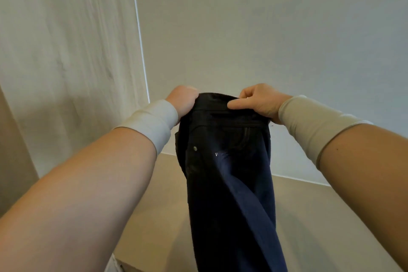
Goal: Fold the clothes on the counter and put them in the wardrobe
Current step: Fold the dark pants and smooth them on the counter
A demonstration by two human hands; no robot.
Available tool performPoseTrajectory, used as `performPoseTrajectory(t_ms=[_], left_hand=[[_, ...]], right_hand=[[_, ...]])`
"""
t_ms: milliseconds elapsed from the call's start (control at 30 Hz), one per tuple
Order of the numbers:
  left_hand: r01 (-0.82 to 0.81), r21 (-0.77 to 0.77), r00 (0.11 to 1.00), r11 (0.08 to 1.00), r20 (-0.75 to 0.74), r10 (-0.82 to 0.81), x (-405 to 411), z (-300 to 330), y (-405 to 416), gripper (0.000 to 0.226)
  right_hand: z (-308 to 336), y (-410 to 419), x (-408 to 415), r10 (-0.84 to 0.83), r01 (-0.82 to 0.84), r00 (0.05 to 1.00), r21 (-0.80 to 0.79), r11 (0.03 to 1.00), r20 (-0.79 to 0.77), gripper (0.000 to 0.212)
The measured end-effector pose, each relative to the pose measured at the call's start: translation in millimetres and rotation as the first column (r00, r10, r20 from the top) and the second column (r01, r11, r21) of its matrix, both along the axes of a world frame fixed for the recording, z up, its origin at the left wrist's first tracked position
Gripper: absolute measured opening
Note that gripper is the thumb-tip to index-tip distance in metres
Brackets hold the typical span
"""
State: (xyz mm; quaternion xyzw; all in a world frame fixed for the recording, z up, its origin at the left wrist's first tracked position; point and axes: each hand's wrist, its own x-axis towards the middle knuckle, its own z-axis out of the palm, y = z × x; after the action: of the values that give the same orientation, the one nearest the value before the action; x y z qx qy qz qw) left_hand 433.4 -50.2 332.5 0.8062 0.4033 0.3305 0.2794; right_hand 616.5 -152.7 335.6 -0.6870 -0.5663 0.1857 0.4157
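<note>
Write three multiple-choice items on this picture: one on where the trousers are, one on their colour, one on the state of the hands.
1. Where are the trousers?
A. Flat on the counter
B. Held up above the counter
C. On a hanger

2. What colour are they?
A. Dark navy
B. Red
C. White

3. How do the hands stand?
A. Both open
B. Only the left hand grips
C. Both grip the waistband

Key: 1 B, the trousers hang from the hands over the counter. 2 A, the cloth is dark blue throughout. 3 C, the left hand and the right hand each have a grip on the waistband at the top.
</note>
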Motion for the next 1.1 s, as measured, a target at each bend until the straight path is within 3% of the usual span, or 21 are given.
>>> performPoseTrajectory(t_ms=[100,200,267,400,600,633,733,800,867,933,1100], left_hand=[[0.02,0.042,0.999,0.999,0.042,-0.022,1,13,-1,0.022],[0.131,-0.161,0.991,0.978,0.044,-0.126,-2,12,0,0.05],[0.169,-0.164,0.983,0.972,-0.037,-0.178,-5,7,6,0.061],[0.117,-0.025,0.959,0.993,-0.257,-0.12,-8,6,9,0.026],[0.025,0.14,0.861,0.99,-0.506,0.05,-8,8,-1,0.027],[0.018,0.082,0.874,0.996,-0.485,0.024,-9,7,-1,0.028],[0.066,-0.287,0.94,0.956,-0.304,-0.157,-14,4,-8,0.026],[0.107,-0.382,0.934,0.918,-0.279,-0.224,-17,0,-8,0.028],[0.118,-0.361,0.966,0.925,-0.172,-0.191,-13,-7,-3,0.027],[0.055,-0.271,0.997,0.961,0.061,-0.04,-7,-10,7,0.024],[-0.12,-0.123,0.913,0.985,0.377,0.158,-12,-4,25,0.028]], right_hand=[[-7,-1,4,-0.021,0.021,1.0,0.008,1.0,0.01,0.032],[-9,0,0,-0.036,0.046,0.995,0.109,0.993,-0.095,0.025],[-9,0,-2,-0.044,0.063,0.988,0.133,0.989,-0.146,0.025],[-10,1,-5,-0.049,0.069,0.978,0.098,0.993,-0.201,0.031],[-9,8,-25,-0.005,0.02,0.972,0.06,0.998,-0.237,0.031],[-9,10,-29,0.009,0.005,0.969,0.054,0.999,-0.248,0.029],[-8,12,-34,0.031,-0.016,0.959,0.054,0.998,-0.28,0.027],[-8,14,-39,0.052,-0.037,0.955,0.055,0.998,-0.291,0.029],[-8,16,-44,0.082,-0.07,0.95,0.053,0.996,-0.3,0.026],[-9,19,-49,0.133,-0.125,0.938,0.046,0.991,-0.32,0.024],[-11,23,-49,0.223,-0.256,0.934,-0.086,0.963,-0.279,0.015]])
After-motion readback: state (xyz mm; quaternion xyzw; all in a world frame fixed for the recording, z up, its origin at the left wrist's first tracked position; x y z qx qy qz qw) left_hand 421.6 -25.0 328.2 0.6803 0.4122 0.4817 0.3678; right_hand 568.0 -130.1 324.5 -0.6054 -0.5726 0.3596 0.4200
